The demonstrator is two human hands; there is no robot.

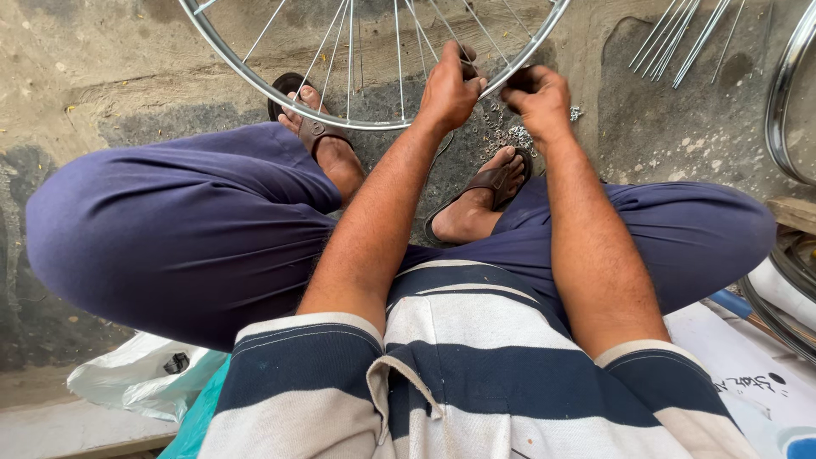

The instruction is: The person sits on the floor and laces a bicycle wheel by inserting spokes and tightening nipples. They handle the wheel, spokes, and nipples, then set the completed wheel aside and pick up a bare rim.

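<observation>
A silver bicycle wheel rim [255, 72] with thin spokes [350, 51] stands in front of me, its lower edge just above my sandalled feet. My left hand [449, 89] grips the rim at its lower right, fingers curled over a spoke. Just right of it, my right hand [537, 100] is closed at the rim's outer edge, pinching something small that I cannot make out. A small heap of metal spoke nipples [515, 136] lies on the ground below both hands.
Loose spokes [680, 38] lie on the concrete at the upper right. Another chrome rim [784, 93] stands at the right edge, with more rims [786, 297] below it. A white plastic bag [144, 374] lies at the lower left.
</observation>
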